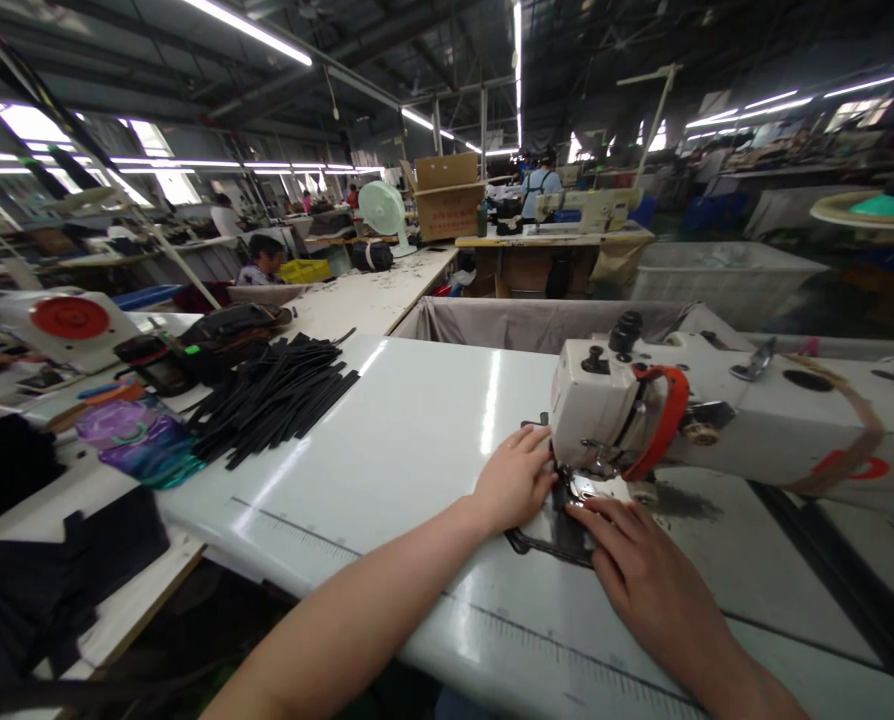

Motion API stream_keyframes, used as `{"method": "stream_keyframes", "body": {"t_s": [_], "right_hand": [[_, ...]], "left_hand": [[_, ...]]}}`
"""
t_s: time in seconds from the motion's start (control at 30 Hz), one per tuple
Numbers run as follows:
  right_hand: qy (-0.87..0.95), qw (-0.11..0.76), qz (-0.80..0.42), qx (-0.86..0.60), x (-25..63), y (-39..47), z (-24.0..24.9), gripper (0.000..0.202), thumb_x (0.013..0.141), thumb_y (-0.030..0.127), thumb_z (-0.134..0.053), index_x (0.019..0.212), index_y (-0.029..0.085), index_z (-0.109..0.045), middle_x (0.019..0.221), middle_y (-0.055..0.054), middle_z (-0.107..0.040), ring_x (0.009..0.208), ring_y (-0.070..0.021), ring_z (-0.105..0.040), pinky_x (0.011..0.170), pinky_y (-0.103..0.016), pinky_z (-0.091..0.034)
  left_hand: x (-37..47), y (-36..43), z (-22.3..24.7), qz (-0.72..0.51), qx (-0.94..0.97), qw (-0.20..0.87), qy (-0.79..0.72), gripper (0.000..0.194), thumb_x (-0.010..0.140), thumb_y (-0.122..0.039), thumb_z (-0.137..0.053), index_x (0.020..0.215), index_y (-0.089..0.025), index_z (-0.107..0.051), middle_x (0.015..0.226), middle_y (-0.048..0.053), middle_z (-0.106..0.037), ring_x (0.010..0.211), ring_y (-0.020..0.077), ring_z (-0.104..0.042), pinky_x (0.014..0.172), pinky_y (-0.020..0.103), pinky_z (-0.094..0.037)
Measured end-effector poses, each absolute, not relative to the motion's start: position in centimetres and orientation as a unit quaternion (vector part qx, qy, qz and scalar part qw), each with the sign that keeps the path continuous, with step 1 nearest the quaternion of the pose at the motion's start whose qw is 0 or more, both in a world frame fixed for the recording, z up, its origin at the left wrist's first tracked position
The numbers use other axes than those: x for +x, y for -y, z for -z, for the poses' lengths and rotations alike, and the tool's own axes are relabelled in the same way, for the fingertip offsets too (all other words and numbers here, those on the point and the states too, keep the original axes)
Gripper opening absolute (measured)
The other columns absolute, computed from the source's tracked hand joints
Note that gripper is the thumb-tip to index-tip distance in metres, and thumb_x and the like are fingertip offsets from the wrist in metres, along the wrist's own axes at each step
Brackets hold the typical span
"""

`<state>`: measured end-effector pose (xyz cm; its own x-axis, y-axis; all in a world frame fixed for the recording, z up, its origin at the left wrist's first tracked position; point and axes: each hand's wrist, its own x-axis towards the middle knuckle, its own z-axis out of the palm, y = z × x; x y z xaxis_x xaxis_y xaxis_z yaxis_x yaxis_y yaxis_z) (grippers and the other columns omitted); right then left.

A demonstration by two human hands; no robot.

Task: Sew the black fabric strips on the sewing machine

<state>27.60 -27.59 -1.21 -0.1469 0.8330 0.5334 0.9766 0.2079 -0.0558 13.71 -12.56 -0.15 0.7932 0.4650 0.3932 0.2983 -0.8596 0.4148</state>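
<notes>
A white sewing machine (593, 400) with an orange-red strap stands on the pale worktable (387, 440) at the right. Under its needle area lies a small dark piece (556, 535), flat on the table. On the left side of the machine head, my left hand (514, 478) rests at the dark piece with its fingers stretched forward. Just below the presser foot, my right hand (634, 545) lies with its fingers spread and the fingertips on the near right part of the piece. Parts of the piece are hidden under both hands and the machine.
A heap of black strips (274, 395) lies at the table's left, beside a shiny purple and teal bag (136, 435). Black fabric (72, 570) covers part of a lower left table. Behind are a green fan (383, 210), a cardboard box (447, 200) and a seated person (262, 262).
</notes>
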Motion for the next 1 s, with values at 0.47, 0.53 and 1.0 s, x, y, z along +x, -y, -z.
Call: {"method": "stream_keyframes", "body": {"t_s": [0.47,0.53,1.0], "right_hand": [[0.757,0.248,0.123,-0.592,27.4,27.9,0.9,0.038,0.094,0.013,-0.042,0.129,0.019,-0.055,0.123,-0.008,-0.061,0.110,-0.0229,-0.057,0.093,-0.041,-0.051],[0.763,0.249,0.118,-0.585,27.5,27.8,0.8,0.034,0.095,0.014,-0.043,0.125,0.019,-0.059,0.122,-0.008,-0.062,0.110,-0.0224,-0.057,0.094,-0.041,-0.051],[0.760,0.277,0.124,-0.574,27.7,27.8,0.8,0.026,0.095,0.017,-0.046,0.115,0.017,-0.064,0.116,-0.008,-0.066,0.106,-0.0228,-0.058,0.088,-0.040,-0.054]], "left_hand": [[11.7,13.9,-1.4,-0.183,0.943,0.132,-0.245,0.019,0.091,-0.023,-0.059,0.078,-0.016,-0.072,0.089,0.005,-0.069,0.083,0.0192,-0.061,0.081,0.033,-0.054],[11.5,14.4,-1.2,-0.189,0.944,0.170,-0.209,0.017,0.091,-0.019,-0.059,0.082,-0.017,-0.073,0.098,0.004,-0.070,0.088,0.0187,-0.061,0.084,0.031,-0.052],[12.0,16.1,-1.0,-0.184,0.948,0.189,-0.178,0.018,0.092,-0.013,-0.053,0.085,-0.014,-0.069,0.103,0.007,-0.070,0.104,0.0221,-0.061,0.095,0.036,-0.050]]}}
